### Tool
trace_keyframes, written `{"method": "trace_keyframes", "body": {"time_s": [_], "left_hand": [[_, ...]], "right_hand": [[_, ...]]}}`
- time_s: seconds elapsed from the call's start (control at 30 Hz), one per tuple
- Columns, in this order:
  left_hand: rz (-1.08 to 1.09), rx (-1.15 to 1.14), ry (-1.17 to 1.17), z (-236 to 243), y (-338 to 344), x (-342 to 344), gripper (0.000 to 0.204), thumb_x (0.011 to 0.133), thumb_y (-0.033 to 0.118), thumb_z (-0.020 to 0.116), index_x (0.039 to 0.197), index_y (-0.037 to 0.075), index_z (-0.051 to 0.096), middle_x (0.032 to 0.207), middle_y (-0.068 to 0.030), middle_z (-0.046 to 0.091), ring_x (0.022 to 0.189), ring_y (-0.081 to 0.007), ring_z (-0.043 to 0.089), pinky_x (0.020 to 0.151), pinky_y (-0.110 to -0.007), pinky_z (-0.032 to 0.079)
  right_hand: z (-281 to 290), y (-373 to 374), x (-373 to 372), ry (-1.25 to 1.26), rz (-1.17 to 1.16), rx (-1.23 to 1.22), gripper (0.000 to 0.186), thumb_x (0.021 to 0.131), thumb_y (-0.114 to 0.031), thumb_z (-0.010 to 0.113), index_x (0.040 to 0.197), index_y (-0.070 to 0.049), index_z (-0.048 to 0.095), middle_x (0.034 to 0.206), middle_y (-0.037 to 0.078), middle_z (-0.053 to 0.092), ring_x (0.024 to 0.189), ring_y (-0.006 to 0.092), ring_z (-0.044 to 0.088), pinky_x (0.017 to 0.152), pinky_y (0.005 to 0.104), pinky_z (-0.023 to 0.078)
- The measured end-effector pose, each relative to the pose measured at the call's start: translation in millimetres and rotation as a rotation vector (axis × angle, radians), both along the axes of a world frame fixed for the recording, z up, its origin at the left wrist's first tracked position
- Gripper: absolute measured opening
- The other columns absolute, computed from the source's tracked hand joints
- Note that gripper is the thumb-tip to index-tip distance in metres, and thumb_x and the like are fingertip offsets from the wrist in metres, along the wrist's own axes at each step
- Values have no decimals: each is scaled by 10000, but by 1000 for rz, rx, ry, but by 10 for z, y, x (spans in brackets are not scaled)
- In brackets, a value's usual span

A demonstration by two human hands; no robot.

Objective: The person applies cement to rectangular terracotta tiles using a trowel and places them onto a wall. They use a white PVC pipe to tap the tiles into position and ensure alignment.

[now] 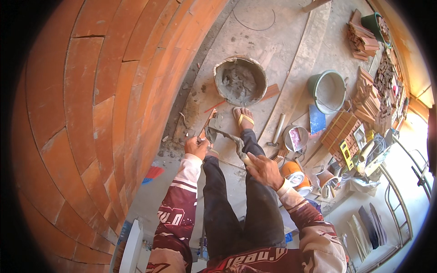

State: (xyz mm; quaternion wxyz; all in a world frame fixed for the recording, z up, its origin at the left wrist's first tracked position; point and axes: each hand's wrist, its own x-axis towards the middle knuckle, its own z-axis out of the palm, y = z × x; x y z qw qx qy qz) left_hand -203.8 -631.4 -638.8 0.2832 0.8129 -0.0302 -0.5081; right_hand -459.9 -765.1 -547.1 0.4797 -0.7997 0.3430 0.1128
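Observation:
My right hand is closed round the handle of a mortar-smeared trowel. The trowel reaches leftward, its blade end against a narrow terracotta brick tile. My left hand grips that tile by its near end, with grey mortar showing on it where the blade touches. Both hands are above my legs, close to the brick-clad wall on the left. Ahead of my sandalled foot stands a round bucket holding wet grey mortar.
A grey-green bucket sits to the right, near a blue square. A hammer, a small pail and orange-and-white containers lie closer. Stacked brick tiles and a yellow level line the right side.

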Motion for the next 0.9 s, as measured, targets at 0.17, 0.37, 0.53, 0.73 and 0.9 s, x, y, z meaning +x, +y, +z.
{"method": "trace_keyframes", "body": {"time_s": [0.17,0.37,0.53,0.73,0.9], "left_hand": [[233,-36,186,-34,0,44,143,850,108,640,867,-32,667,794,-98,693,619,-156,657,505,-262,537],[483,0,368,-94,51,148,152,863,97,635,978,0,616,855,-101,669,647,-176,641,567,-289,552],[654,-26,451,20,-23,142,144,862,68,635,991,4,643,857,-93,668,667,-204,642,618,-323,552],[840,-116,689,258,-311,17,172,902,107,596,1056,29,601,937,-73,648,828,-186,610,711,-307,528],[877,-179,763,165,-204,132,161,908,98,583,1047,21,604,922,-82,652,812,-182,621,706,-302,536]], "right_hand": [[47,9,-128,-29,52,1,518,819,-267,688,1284,-65,582,852,123,629,714,319,640,601,408,528],[56,-161,-286,-165,-36,153,531,819,-252,693,1298,-54,575,823,119,610,691,305,638,584,400,514],[52,-119,-125,-94,-131,129,509,815,-180,703,1278,-7,584,861,159,627,718,314,623,651,383,509],[-287,294,39,-217,-164,-202,518,798,-153,732,1288,-83,579,974,111,620,822,292,626,708,394,509],[-243,240,-370,-174,-105,-288,531,780,-145,745,1285,-131,581,1026,104,620,856,303,625,728,417,505]]}}
